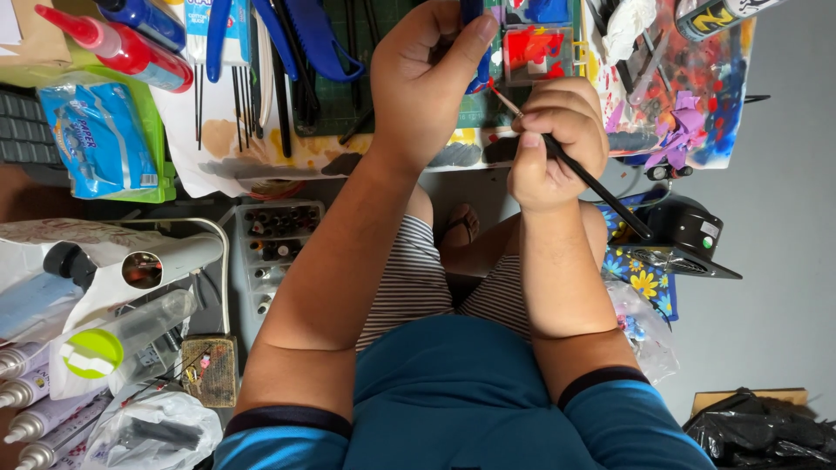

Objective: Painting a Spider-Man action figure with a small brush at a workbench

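Observation:
My left hand is closed around a small blue piece, held up over the table edge; most of the piece is hidden by the fingers. My right hand grips a thin black-handled paintbrush, its tip pointing up-left and touching or almost touching the blue piece. Both hands are close together above a paint-stained work mat. A paint palette with red and blue paint lies just beyond the hands.
Several black brushes and blue-handled tools lie at the back left. A red-capped bottle and a blue wipes pack sit left. A tray of small bottles, tubes and bags crowd the lower left. Purple painted parts rest right.

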